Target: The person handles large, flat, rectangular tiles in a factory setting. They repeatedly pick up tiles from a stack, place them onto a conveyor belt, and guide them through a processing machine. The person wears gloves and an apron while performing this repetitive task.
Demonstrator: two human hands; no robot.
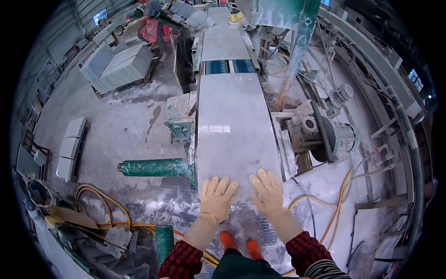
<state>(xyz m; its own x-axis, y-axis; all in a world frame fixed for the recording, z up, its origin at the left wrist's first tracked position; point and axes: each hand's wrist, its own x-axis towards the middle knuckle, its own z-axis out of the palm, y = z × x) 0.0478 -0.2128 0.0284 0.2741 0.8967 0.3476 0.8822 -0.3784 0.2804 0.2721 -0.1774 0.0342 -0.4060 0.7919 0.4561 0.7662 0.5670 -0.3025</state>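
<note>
A worker in pale rubber gloves presses both hands flat on the near end of a long grey stone slab [232, 130] lying on a conveyor line in a stone workshop. The left hand [217, 195] and the right hand [268, 189] lie side by side, fingers spread and extended, palms down on the polished surface and gripping nothing, a posture that looks suited to steadying or pushing the slab along the line rather than lifting it. The slab stretches away from the worker down the middle of the line; beyond a gap showing blue rollers [230, 66], a second slab [223, 39] lies farther along.

A green roller [153, 167] juts out to the left of the slab at its near end, apparently placed to carry stone on or off the side. To the right, an electric motor [341, 137] with a belt stands just beside the line, and yellow hoses [104, 209] loop across the wet, dust-covered floor [125, 125]. Stacked grey slabs [123, 65] wait on the floor at upper left, near another person [151, 23] at work in the background. The worker's orange boots [239, 244] show below the checked red sleeves.
</note>
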